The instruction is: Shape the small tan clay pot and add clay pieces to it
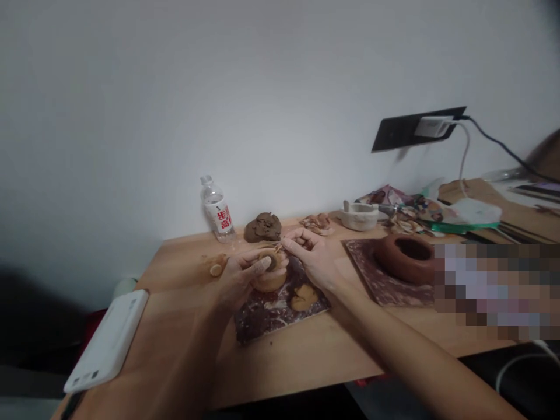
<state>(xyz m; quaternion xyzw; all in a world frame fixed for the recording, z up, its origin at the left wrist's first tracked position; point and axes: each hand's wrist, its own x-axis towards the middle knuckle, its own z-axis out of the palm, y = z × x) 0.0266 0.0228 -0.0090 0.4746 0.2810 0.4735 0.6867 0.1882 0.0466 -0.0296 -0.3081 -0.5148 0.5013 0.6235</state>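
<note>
My left hand is closed around a small round tan clay piece with a dark middle, the thumb lying across its face. Close by on the right, my right hand pinches thumb and fingers together at the piece's upper edge. A thin pale sliver shows at those fingertips, too small to name. Just below the hands a round tan clay form stands on a dark marbled board. On the same board lies a flat yellowish clay lump.
A water bottle, a brown clay lump and a grey-white bowl stand along the wall. To the right, a reddish-brown clay ring rests on another board. A white power strip lies at the table's left edge.
</note>
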